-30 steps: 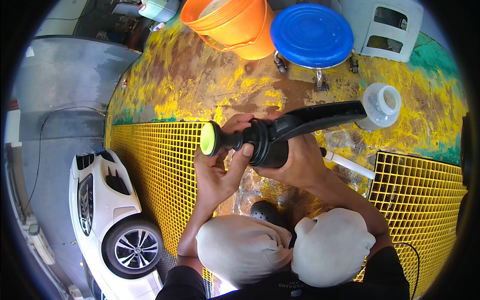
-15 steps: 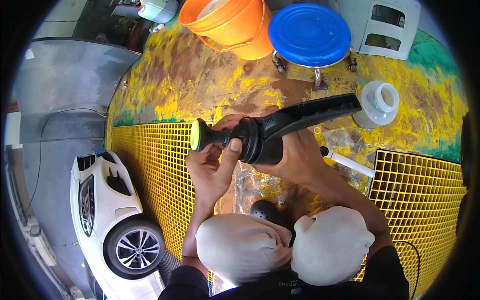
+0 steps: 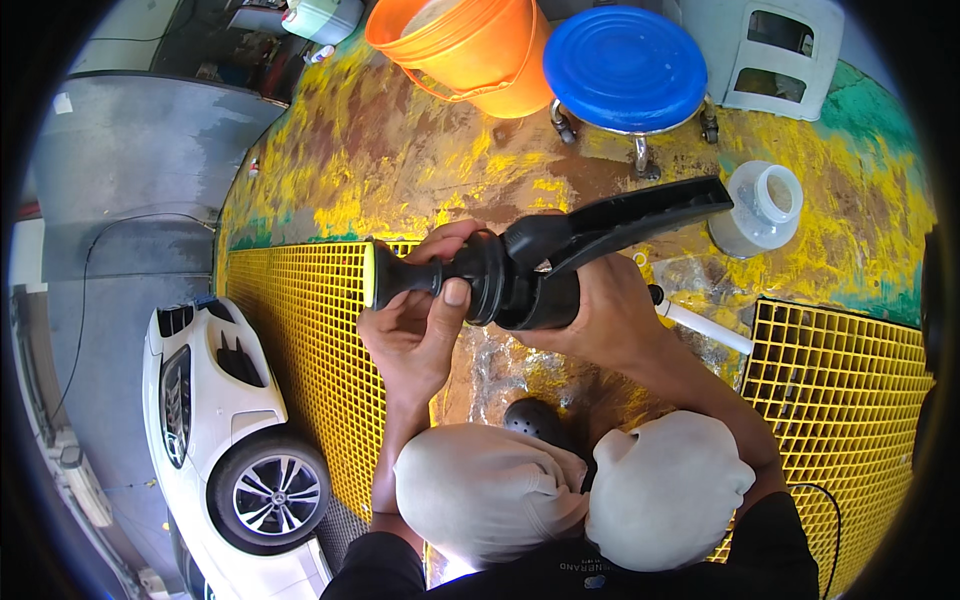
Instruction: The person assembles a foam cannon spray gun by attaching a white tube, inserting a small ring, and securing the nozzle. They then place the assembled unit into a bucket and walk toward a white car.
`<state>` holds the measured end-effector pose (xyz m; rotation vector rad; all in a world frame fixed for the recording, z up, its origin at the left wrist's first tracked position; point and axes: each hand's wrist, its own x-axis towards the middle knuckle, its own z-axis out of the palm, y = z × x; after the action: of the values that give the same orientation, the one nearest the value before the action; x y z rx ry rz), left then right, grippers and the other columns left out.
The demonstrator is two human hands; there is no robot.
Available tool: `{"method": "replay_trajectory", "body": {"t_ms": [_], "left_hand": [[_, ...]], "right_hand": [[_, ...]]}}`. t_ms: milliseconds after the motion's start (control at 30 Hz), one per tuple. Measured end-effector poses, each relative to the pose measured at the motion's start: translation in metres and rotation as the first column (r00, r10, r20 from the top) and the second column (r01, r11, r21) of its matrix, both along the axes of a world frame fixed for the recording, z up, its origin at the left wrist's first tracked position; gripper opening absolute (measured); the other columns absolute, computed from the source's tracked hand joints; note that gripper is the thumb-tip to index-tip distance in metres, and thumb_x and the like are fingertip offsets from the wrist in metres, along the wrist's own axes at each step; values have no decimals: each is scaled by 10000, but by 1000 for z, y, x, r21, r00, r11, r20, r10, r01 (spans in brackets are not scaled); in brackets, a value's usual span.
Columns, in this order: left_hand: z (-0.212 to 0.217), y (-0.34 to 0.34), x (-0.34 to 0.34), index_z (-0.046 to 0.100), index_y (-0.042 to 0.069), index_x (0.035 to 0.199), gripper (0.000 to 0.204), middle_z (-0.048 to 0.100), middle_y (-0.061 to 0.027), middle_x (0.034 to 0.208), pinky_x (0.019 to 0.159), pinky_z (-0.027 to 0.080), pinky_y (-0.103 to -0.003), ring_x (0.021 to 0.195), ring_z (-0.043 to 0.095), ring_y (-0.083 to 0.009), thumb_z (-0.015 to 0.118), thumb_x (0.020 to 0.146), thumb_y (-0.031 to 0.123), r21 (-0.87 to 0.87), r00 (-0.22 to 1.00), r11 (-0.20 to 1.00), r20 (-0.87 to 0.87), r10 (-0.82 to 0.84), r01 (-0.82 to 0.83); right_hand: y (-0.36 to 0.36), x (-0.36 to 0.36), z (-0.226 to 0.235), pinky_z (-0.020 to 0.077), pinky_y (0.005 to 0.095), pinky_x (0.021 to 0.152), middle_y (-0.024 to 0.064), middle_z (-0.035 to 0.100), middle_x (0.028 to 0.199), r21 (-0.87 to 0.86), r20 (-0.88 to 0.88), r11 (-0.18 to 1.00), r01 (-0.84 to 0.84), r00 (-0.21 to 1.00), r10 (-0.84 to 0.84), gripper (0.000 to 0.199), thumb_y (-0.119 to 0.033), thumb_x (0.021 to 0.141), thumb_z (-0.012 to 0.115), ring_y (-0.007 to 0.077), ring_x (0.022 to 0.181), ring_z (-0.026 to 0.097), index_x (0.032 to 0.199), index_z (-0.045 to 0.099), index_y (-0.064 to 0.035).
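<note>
Shifted left and slightly up since the earlier frames: black sprayer head, yellow nozzle tip now further over the yellow grating. Left hand moved with it, thumb now pressed on the narrow neck behind the tip, fingers curled underneath. Right hand unchanged in hold, clenched around the thick round body from below, long black handle lever sticking out to the right above the knuckles. Held mid-air over the stained yellow floor, above both covered knees. Possibly twisting the nozzle, hard to say from one view. Clear plastic bottle stood on the floor to the right, well apart from the hands, white tube lying just beside the right wrist. Orange bucket and blue round stool at the top, white car at lower left.
</note>
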<state>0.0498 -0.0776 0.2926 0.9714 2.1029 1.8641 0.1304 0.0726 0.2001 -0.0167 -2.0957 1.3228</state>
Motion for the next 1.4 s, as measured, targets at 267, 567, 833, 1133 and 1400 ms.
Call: {"method": "replay_trajectory", "body": {"t_ms": [267, 567, 833, 1133, 1400], "left_hand": [[-1, 1, 1, 611, -96, 1148, 335, 637, -252, 1175, 1008, 469, -419, 1113, 632, -307, 680, 911, 130, 5, 1000, 1000, 21, -21, 21], [16, 13, 0, 629, -112, 1112, 224, 679, -172, 1122, 908, 507, -302, 1011, 648, -176, 620, 937, 27, -262, 999, 965, 51, 18, -4], [22, 19, -13, 660, -86, 1087, 220, 718, -134, 993, 828, 522, -265, 893, 670, -140, 651, 929, 67, -215, 994, 977, 110, 26, -2], [56, 22, -20, 661, -101, 1049, 200, 724, -135, 964, 802, 543, -240, 871, 672, -115, 698, 872, -16, -58, 995, 995, 64, 83, -79], [88, 32, -7, 676, -42, 1013, 223, 723, -119, 942, 853, 549, -284, 873, 693, -148, 751, 806, -7, -186, 986, 983, -164, -28, -3]], "right_hand": [[-2, 1, 5, 511, 429, 873, 175, 607, 1163, 45, -67, 998, 48, 997, -45, 823, -316, 594, 916, 364, 1020, 632, 1243, 511, -12], [-1, -1, 11, 527, 427, 849, 193, 635, 1092, -159, 50, 985, -72, 995, 81, 854, -389, 633, 887, 383, 976, 647, 1280, 484, -5], [6, -3, 14, 484, 337, 924, 113, 611, 1146, -449, 123, 855, -259, 930, 346, 815, -249, 635, 905, 192, 1034, 607, 1278, 476, 9], [11, 4, 19, 488, 331, 933, 112, 621, 1145, -545, 37, 788, -287, 931, 364, 837, -248, 613, 928, 199, 1053, 621, 1281, 491, 6], [21, 8, 24, 474, 318, 954, 81, 607, 1166, -657, 20, 684, -316, 900, 435, 981, -251, 540, 965, 156, 1070, 598, 1320, 435, 17]]}}
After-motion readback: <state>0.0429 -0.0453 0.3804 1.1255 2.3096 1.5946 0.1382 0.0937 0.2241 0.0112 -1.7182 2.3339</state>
